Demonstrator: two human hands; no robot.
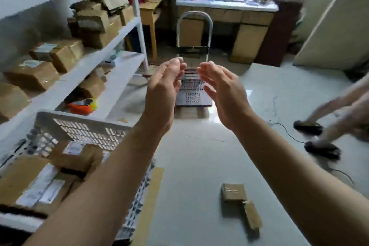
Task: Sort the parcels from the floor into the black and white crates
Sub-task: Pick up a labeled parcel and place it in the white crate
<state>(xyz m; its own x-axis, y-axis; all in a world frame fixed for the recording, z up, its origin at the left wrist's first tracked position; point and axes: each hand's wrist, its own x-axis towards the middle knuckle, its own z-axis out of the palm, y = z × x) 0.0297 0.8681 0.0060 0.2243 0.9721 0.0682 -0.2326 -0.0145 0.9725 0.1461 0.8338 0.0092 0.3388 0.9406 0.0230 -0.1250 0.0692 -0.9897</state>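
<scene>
The left hand and right hand are raised, fingers relaxed, palms facing, holding nothing. Near the right forearm on the pale floor, a squat brown taped cardboard parcel touches a slim brown cardboard parcel, whose long axis slants toward the lower right, away from the white perforated plastic crate

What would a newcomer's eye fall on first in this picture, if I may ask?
First come the two bare hands raised mid-frame, the left hand and the right hand, palms facing each other, open and holding nothing. At lower left stands the white crate, which holds brown parcels, and a small parcel lies on the pale floor at lower right.
</scene>
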